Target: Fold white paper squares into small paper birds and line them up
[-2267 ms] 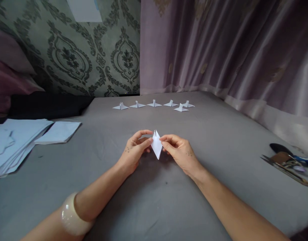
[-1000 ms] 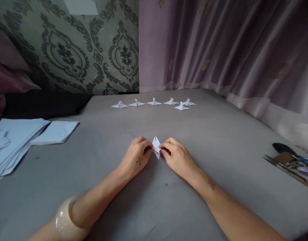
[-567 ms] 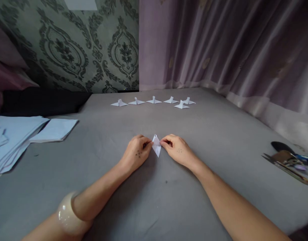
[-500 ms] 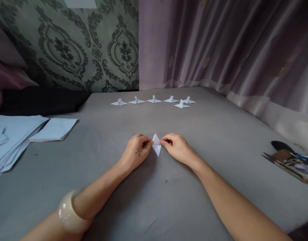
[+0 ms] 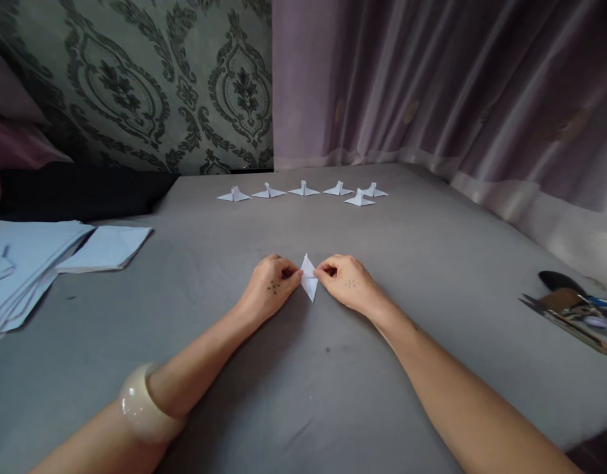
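Note:
A small white folded paper [image 5: 310, 279], shaped like a narrow diamond, is held just above or on the grey cloth in front of me; I cannot tell whether it touches. My left hand [image 5: 274, 283] pinches its left corner between thumb and fingers. On the opposite corner, my right hand [image 5: 347, 280] has a similar pinch. One point of the paper faces away from me and the other faces me. A cream bangle [image 5: 148, 405] circles my left forearm.
Several white origami birds [image 5: 303, 189] stand in a row at the back. Paper sheets [image 5: 31, 263] and a smaller paper stack [image 5: 106, 249] lie at left, near a black cloth [image 5: 81, 191]. Scissors and other tools [image 5: 565, 309] lie at right. A purple curtain [image 5: 363, 85] hangs behind.
Both hands keep hold of the paper's side corners. Its upper flap looks flatter, with the far tips closer together. The whole view has shifted slightly.

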Motion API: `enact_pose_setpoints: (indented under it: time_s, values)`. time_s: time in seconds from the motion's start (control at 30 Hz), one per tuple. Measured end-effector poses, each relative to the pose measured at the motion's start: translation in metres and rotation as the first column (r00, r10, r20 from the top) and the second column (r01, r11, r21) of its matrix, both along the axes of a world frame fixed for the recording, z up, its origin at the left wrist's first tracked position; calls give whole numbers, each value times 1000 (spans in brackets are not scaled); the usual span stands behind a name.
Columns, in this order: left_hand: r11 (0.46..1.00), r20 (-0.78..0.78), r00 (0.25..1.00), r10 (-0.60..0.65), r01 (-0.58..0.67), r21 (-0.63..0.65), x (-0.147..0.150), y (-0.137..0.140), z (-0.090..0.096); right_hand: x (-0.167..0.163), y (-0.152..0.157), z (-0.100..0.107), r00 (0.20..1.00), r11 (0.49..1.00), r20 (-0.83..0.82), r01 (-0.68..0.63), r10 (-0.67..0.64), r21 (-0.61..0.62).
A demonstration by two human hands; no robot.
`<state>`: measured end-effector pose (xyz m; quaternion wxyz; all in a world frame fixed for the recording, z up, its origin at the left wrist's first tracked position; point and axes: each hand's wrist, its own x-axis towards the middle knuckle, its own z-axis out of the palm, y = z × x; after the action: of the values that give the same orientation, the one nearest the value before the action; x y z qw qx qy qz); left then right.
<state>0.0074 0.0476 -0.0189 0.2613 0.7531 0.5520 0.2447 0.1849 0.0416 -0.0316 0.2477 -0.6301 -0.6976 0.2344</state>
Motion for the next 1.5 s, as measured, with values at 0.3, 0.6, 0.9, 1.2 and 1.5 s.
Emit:
enact_pose_setpoints:
  time_s: [0.3, 0.6, 0.9, 1.2, 1.5]
  values:
    - [1000, -25, 1000, 15, -15, -2, 3, 1, -4, -2, -2, 2, 1000, 1000, 4, 10, -10, -15]
    - [994, -25, 999, -48, 51, 94, -1, 3, -14, -3, -3, 2, 998, 1000, 56, 19, -18, -17]
    - [942, -94, 969, -227, 243, 230, -2, -2, -17, -7, -9, 4, 997, 1000, 74, 30, -31, 6]
    - [980, 8, 989, -146, 144, 137, -4, -3, -10, -5, -10, 5, 999, 999, -19, 43, -43, -8]
    - [977, 5, 987, -161, 159, 145, -3, -5, -11, -7, -10, 4, 999, 999, 5, 44, -44, 16]
